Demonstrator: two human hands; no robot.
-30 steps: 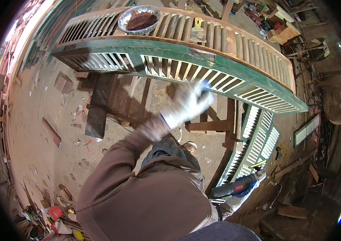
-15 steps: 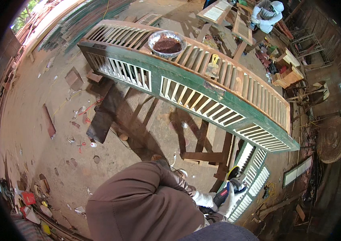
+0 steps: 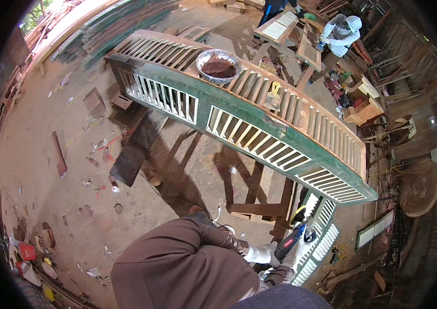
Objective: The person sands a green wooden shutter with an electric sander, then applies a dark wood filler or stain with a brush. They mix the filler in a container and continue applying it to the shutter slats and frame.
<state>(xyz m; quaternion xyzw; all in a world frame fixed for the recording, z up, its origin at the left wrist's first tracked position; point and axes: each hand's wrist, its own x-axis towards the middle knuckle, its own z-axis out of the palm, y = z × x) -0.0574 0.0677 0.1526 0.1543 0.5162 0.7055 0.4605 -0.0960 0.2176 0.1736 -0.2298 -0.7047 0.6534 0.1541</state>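
Note:
White-gloved, my left hand (image 3: 262, 254) is closed around the rear of a dark, blue-ended angle grinder (image 3: 288, 244) at the lower right. My right hand (image 3: 294, 256), also in a white glove, is closed at the grinder's other side; its fingers are partly hidden. Just beyond the tool shows a yellow curved edge (image 3: 296, 213). Under and beside both hands lies a white and green louvered shutter (image 3: 325, 221), partly covered by my arms. A brown sleeve fills the lower middle.
A large green-edged louvered shutter (image 3: 264, 121) lies raised across the middle, bearing a bowl of brown paste (image 3: 218, 67) and a yellow-handled scraper (image 3: 273, 98). Two other people work at the far right. Scraps litter the floor (image 3: 74, 180); a round woven basket (image 3: 420, 186) stands at right.
The grinder and my hands have shifted slightly away from me, and the tool's body now points farther up. The whole view has moved a little; another person's dark-clothed legs show more at the top.

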